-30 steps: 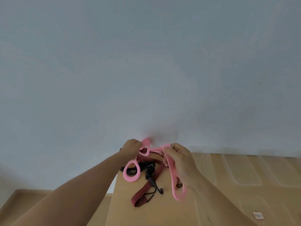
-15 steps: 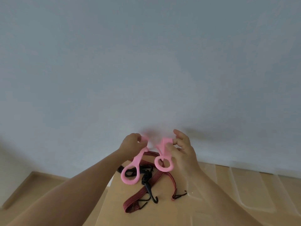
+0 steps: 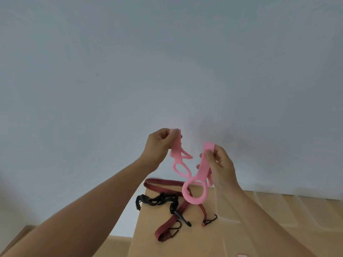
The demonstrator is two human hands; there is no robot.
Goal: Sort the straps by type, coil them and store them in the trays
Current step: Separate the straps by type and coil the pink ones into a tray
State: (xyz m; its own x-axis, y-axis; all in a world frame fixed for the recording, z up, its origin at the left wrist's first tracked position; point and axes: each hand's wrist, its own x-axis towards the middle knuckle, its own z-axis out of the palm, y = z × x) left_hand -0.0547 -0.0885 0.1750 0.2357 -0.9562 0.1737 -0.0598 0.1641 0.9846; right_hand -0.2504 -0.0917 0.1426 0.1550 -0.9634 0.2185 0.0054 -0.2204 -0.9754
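Both hands have lifted and drawn apart: left hand (image 3: 159, 145) and right hand (image 3: 220, 164) each pinch a separate pink strap (image 3: 196, 184) now

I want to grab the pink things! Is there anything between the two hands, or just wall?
In the head view, only the two pink straps: one hangs from the left hand, the other from the right hand. Between those straps shows bare wall.
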